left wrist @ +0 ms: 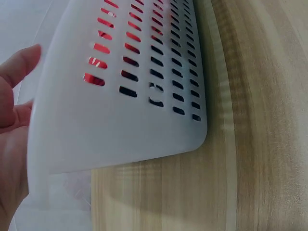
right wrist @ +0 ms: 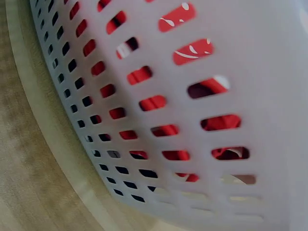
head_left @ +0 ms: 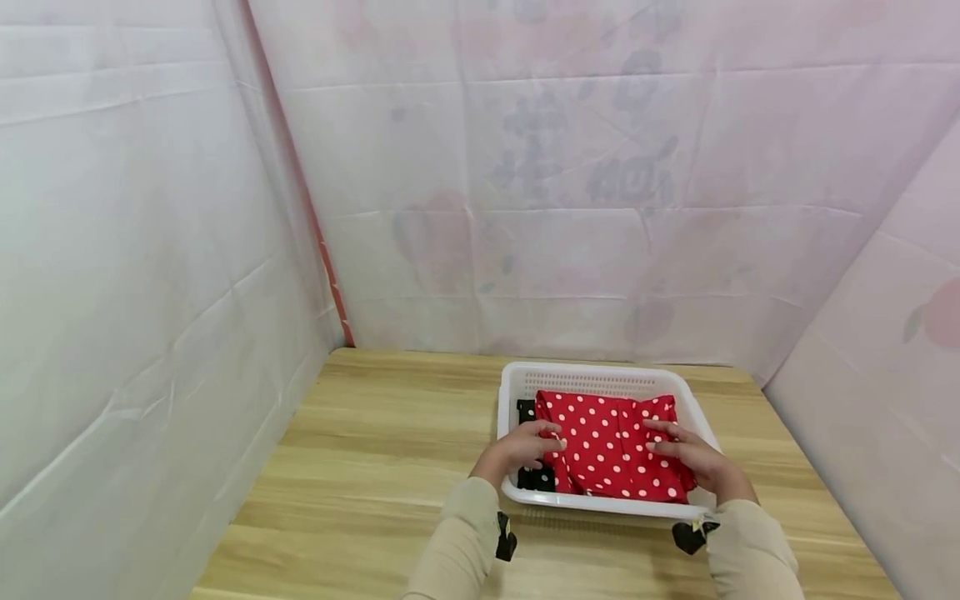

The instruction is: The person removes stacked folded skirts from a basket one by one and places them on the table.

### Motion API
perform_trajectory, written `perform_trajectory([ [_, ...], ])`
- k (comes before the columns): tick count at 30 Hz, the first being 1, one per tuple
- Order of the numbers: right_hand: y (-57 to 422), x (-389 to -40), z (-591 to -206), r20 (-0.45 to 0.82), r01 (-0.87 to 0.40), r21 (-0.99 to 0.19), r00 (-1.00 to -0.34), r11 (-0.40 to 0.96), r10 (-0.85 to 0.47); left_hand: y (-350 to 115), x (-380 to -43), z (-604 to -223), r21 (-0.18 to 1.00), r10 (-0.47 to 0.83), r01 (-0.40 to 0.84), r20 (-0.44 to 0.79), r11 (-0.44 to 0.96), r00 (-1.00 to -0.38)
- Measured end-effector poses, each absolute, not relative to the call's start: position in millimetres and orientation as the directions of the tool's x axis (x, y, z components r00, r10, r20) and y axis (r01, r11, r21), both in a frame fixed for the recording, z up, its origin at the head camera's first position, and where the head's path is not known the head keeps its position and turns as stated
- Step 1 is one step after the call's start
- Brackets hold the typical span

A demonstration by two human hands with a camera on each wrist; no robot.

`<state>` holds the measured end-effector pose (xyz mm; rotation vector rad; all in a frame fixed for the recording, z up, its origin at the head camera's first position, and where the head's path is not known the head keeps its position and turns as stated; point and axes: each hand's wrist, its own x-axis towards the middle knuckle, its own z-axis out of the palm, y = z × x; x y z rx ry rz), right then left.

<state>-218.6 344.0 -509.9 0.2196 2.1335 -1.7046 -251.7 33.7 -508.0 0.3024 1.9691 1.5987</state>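
A folded red cloth with white polka dots [head_left: 600, 446] lies in a white plastic basket [head_left: 600, 503]. Beneath its left side, a black dotted cloth [head_left: 536, 479] peeks out. My left hand [head_left: 520, 447] reaches over the left part of the basket, its loosely bent fingers at the red cloth's left edge. On the other side, my right hand [head_left: 695, 458] has its fingers spread over the cloth's right part. The left wrist view shows the left hand [left wrist: 13, 110] behind the basket's rim; the right wrist view shows red fabric [right wrist: 154, 102] through the slots and no hand.
The basket stands on a wood-grain table [head_left: 360, 450], toward its right side. Pale printed sheets [head_left: 555, 275] hang behind the table and along both sides. A small black device [head_left: 506, 537] is at the left wrist, and another [head_left: 690, 536] at the right.
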Motion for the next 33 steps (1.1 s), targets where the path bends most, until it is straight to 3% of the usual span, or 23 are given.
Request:
perform_trajectory([
  [7, 347, -219, -515, -0.371, 0.339, -0.914, -0.921, 0.224, -0.12, 48, -242, -514, 0.938, 0.41, -0.11, -0.247, 0.329, -0.878],
  [14, 352, -220, -511, -0.335, 0.328, -0.942, -0.93, 0.067, -0.15, 59, -242, -528, 0.92, 0.267, -0.106, -0.217, 0.377, -0.939],
  [24, 354, -218, -504, -0.321, 0.331, -0.942, -0.934, -0.048, -0.156, 57, -246, -524, 0.963, 0.193, -0.154, -0.197, 0.22, -0.961],
  [29, 353, -214, -500, -0.266, 0.265, -0.964, -0.959, 0.027, -0.101, 55, -246, -517, 0.975, 0.176, -0.149, -0.178, 0.166, -0.968],
  [33, 349, -208, -493, -0.202, 0.196, -0.977, -0.977, 0.078, -0.072, 47, -246, -511, 0.984, 0.251, -0.14, -0.164, 0.108, -0.954],
])
